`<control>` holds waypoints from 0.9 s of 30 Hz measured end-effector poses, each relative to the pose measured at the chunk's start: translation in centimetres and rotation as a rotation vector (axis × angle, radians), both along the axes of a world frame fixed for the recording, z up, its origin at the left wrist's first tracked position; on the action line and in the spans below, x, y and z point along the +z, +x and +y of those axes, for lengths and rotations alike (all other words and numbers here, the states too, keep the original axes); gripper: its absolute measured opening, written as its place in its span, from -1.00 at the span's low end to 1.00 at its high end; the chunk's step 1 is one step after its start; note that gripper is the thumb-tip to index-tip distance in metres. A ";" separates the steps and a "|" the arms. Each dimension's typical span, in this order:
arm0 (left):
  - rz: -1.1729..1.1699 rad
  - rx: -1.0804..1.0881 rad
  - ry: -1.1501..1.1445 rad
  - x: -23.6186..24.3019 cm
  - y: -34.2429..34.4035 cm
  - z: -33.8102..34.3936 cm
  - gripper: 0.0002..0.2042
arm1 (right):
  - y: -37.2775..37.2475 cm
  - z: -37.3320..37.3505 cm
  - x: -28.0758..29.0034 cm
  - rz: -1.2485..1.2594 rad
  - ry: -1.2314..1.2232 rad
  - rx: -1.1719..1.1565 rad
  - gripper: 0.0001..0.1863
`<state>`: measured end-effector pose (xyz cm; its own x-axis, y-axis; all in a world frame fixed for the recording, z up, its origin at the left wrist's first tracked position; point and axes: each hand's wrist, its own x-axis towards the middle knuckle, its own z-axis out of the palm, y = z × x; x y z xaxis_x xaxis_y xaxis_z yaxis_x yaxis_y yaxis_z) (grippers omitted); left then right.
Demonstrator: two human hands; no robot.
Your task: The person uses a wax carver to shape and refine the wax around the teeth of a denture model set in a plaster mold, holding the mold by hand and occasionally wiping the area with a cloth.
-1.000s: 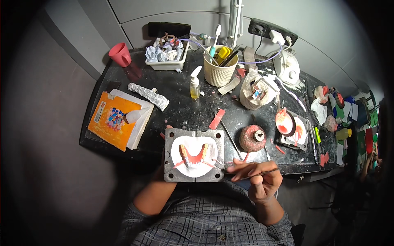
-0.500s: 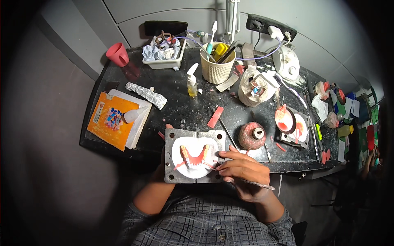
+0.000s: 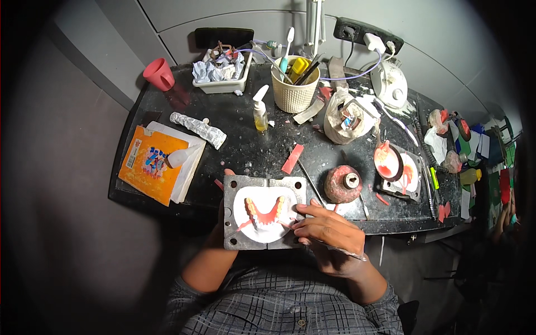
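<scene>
A grey metal denture flask half (image 3: 237, 241) is held up in front of me, filled with white plaster (image 3: 242, 204). Set in the plaster is a denture (image 3: 269, 216) with pink wax and a curved row of teeth, with red wax strips running out at both sides. My left hand (image 3: 228, 173) supports the flask from its left side; most of that hand is hidden behind it. My right hand (image 3: 334, 233) is closed at the flask's right edge, fingertips by the right wax strip. It grips a thin metal hand tool (image 3: 357, 256), whose handle sticks out below the knuckles; its working tip is hard to see.
Beyond the flask, a red-stained burner (image 3: 341, 187) stands on the black table (image 3: 251, 151). To its right, a wax-filled ladle (image 3: 388, 162) rests over another flask half (image 3: 412, 192). A spray bottle (image 3: 261, 114), tool cup (image 3: 293, 96) and orange book (image 3: 148, 173) lie farther off.
My right hand has shifted slightly left, and the tool's handle has swung a little with it. The flask has stayed in nearly the same place.
</scene>
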<state>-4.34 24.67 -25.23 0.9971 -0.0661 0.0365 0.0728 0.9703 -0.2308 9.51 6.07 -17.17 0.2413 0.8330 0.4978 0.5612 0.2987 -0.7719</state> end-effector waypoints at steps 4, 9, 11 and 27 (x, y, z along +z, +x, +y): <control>0.096 -0.031 0.055 -1.2 -0.9 0.7 0.37 | -0.2 -0.3 0.1 -0.003 0.000 -0.008 -0.77; 0.097 0.025 0.087 -1.3 -0.7 0.8 0.36 | -0.3 -0.6 0.2 0.027 0.004 -0.014 -0.79; 0.079 0.042 0.053 -1.2 -0.6 0.7 0.35 | -0.3 -0.7 0.2 0.038 0.005 -0.011 -0.79; 0.134 0.086 -0.005 0.5 -0.2 0.1 0.45 | -0.5 -0.9 -0.1 0.098 0.035 0.008 -0.85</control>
<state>-4.58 24.77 -24.72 0.9951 0.0198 -0.0968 -0.0424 0.9705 -0.2373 9.02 5.19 -17.23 0.2836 0.8179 0.5006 0.4807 0.3305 -0.8122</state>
